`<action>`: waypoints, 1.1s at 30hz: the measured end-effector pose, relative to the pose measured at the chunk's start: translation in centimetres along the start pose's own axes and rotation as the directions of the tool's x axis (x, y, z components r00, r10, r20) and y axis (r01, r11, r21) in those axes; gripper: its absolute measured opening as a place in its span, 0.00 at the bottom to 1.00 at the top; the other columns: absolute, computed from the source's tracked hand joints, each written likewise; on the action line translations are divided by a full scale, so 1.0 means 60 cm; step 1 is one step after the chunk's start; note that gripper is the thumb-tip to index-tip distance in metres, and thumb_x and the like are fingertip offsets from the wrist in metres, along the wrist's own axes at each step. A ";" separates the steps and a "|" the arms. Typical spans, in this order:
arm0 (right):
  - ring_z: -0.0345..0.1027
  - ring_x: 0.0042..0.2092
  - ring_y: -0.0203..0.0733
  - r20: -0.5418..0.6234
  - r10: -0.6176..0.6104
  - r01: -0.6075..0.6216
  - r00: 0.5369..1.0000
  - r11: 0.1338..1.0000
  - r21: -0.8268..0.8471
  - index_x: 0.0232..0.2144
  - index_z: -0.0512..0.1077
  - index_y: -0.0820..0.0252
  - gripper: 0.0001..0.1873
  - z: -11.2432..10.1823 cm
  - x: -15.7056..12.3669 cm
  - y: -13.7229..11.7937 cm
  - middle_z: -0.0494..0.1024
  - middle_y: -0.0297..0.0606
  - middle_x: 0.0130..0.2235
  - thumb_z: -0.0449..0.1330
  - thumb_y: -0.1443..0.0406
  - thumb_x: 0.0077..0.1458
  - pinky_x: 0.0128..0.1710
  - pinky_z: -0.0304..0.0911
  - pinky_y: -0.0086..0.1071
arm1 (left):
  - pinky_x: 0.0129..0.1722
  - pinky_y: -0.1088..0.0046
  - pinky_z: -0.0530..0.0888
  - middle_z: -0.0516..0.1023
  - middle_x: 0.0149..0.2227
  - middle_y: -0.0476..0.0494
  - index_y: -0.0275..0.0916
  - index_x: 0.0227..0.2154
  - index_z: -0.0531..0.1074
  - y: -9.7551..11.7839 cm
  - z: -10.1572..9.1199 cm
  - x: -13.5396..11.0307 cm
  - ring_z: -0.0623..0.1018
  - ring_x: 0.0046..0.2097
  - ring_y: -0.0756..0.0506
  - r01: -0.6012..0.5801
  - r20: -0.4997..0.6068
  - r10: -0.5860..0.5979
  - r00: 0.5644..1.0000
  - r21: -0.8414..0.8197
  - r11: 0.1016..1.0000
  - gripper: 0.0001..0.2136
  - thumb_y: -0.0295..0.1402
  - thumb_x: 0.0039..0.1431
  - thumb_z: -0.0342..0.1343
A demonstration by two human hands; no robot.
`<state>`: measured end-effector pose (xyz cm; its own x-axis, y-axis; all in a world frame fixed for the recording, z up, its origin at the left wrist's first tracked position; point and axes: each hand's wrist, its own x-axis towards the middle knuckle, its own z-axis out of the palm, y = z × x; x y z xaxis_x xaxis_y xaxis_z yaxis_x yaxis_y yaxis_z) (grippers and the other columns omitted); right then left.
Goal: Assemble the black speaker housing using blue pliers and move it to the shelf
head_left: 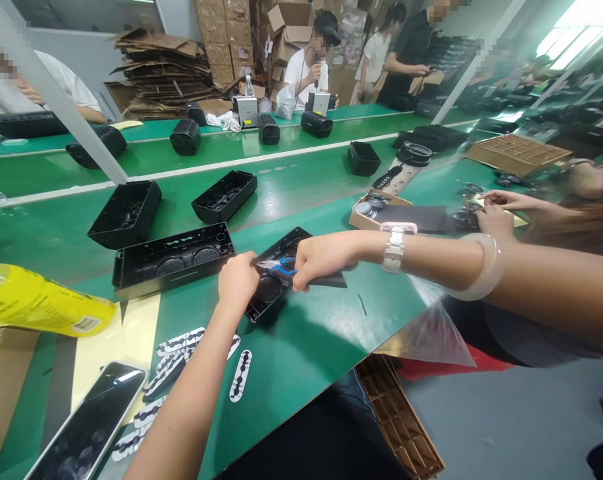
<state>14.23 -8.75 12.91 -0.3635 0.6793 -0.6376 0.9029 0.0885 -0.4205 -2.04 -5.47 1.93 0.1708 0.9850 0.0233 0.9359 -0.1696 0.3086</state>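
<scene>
A black open speaker housing (267, 293) with round mesh grilles lies tilted at an angle on the green bench before me. My left hand (238, 283) is closed at its left edge, its fingertips partly hidden. My right hand (317, 260) is wrapped round blue-handled pliers (282, 268) above the housing. The metal jaws of the pliers point left, close to my left fingertips. Beside my left hand sits a longer black housing (181, 257), open side up, with two round grilles. Below my left forearm are several white-and-black oblong pieces (240, 377).
A phone (88, 423) and yellow bottle (41, 300) lie at left. More housings (126, 212) sit on the green conveyor (301, 173). A thin black strip (362, 305) lies right of my work. A co-worker's hands (501, 212) handle small parts at right; an open carton (376, 207) stands nearby.
</scene>
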 end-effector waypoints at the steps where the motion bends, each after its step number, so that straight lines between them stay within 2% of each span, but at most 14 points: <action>1: 0.51 0.18 0.31 0.003 0.004 -0.004 1.000 1.000 -0.010 0.17 0.65 0.62 0.13 0.005 0.001 0.000 0.61 0.30 0.17 0.58 0.59 0.44 0.16 0.47 0.27 | 0.38 0.69 0.71 0.78 0.37 0.42 0.43 0.36 0.74 -0.001 0.000 0.001 0.76 0.40 0.39 0.004 0.001 -0.004 1.000 -0.003 1.000 0.14 0.25 0.51 0.46; 6: 0.49 0.18 0.31 -0.061 0.037 -0.039 0.997 0.998 -0.039 0.15 0.56 0.60 0.15 0.046 -0.002 -0.002 0.58 0.30 0.16 0.54 0.60 0.46 0.17 0.44 0.28 | 0.38 0.68 0.71 0.78 0.36 0.43 0.45 0.35 0.75 -0.001 -0.001 0.002 0.76 0.40 0.39 0.029 -0.002 -0.029 1.000 -0.006 1.000 0.14 0.25 0.50 0.48; 11: 0.49 0.20 0.32 -0.118 0.021 -0.026 0.993 0.999 -0.046 0.15 0.53 0.59 0.16 0.071 -0.007 -0.002 0.58 0.30 0.17 0.54 0.60 0.45 0.18 0.43 0.29 | 0.38 0.68 0.71 0.78 0.35 0.42 0.45 0.34 0.75 0.000 0.000 0.002 0.76 0.39 0.39 0.052 -0.006 -0.052 0.999 -0.009 0.999 0.13 0.26 0.49 0.49; 18: 0.49 0.19 0.33 -0.117 0.033 -0.037 0.993 0.999 -0.028 0.14 0.55 0.59 0.14 0.077 -0.011 -0.006 0.58 0.31 0.17 0.55 0.61 0.43 0.18 0.44 0.30 | 0.37 0.68 0.71 0.77 0.34 0.41 0.45 0.34 0.76 -0.003 0.000 0.008 0.76 0.39 0.39 0.079 0.010 -0.079 0.997 -0.008 0.997 0.12 0.27 0.48 0.50; 22: 0.49 0.18 0.32 -0.098 0.044 -0.037 0.994 0.997 0.068 0.14 0.56 0.59 0.14 0.074 -0.007 -0.002 0.56 0.29 0.16 0.54 0.61 0.44 0.17 0.43 0.29 | 0.38 0.68 0.71 0.77 0.35 0.42 0.45 0.35 0.76 -0.004 -0.002 0.005 0.76 0.40 0.39 0.064 0.021 -0.063 0.998 -0.006 0.998 0.13 0.28 0.49 0.50; 26: 0.49 0.19 0.31 -0.075 0.005 0.013 0.997 0.971 0.240 0.19 0.65 0.60 0.14 0.060 -0.024 0.012 0.56 0.28 0.17 0.54 0.57 0.48 0.18 0.45 0.27 | 0.40 0.66 0.71 0.77 0.38 0.39 0.44 0.38 0.75 -0.004 -0.004 0.005 0.76 0.42 0.38 0.065 0.053 -0.065 0.996 0.003 0.998 0.13 0.29 0.52 0.48; 28: 0.47 0.21 0.30 -0.146 -0.053 0.102 0.988 0.930 0.354 0.16 0.64 0.62 0.18 0.058 -0.049 0.032 0.54 0.28 0.18 0.57 0.55 0.48 0.20 0.44 0.27 | 0.39 0.65 0.71 0.76 0.40 0.37 0.42 0.39 0.74 -0.003 -0.008 0.012 0.75 0.42 0.37 0.091 0.102 -0.092 0.991 0.007 0.996 0.14 0.29 0.51 0.49; 30: 0.48 0.23 0.31 -0.289 -0.070 0.195 0.955 0.881 0.432 0.14 0.64 0.63 0.21 0.067 -0.080 0.064 0.55 0.29 0.20 0.59 0.54 0.46 0.23 0.46 0.27 | 0.38 0.66 0.71 0.76 0.39 0.36 0.40 0.37 0.75 -0.002 -0.018 0.022 0.76 0.41 0.37 0.090 0.183 -0.088 0.979 -0.006 0.996 0.13 0.28 0.49 0.51; 31: 0.51 0.25 0.32 -0.373 -0.042 0.221 0.927 0.863 0.454 0.15 0.66 0.63 0.20 0.075 -0.095 0.085 0.58 0.31 0.22 0.59 0.53 0.46 0.24 0.48 0.28 | 0.37 0.68 0.71 0.77 0.38 0.37 0.39 0.35 0.75 -0.001 -0.025 0.024 0.76 0.40 0.38 0.069 0.231 -0.062 0.971 -0.024 0.997 0.12 0.28 0.47 0.52; 33: 0.59 0.30 0.37 -0.531 0.095 0.221 0.842 0.838 0.500 0.24 0.74 0.62 0.17 0.102 -0.114 0.133 0.65 0.35 0.28 0.57 0.54 0.46 0.29 0.54 0.29 | 0.35 0.73 0.70 0.77 0.35 0.41 0.39 0.32 0.75 0.004 -0.043 0.020 0.76 0.37 0.42 -0.013 0.321 0.039 0.946 -0.084 0.996 0.11 0.28 0.44 0.54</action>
<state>22.50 -17.15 9.94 -0.0979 0.9673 -0.2338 0.5615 -0.1403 -0.8155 -2.37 -4.26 4.47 0.2973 0.9156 -0.2708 0.9043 -0.1791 0.3875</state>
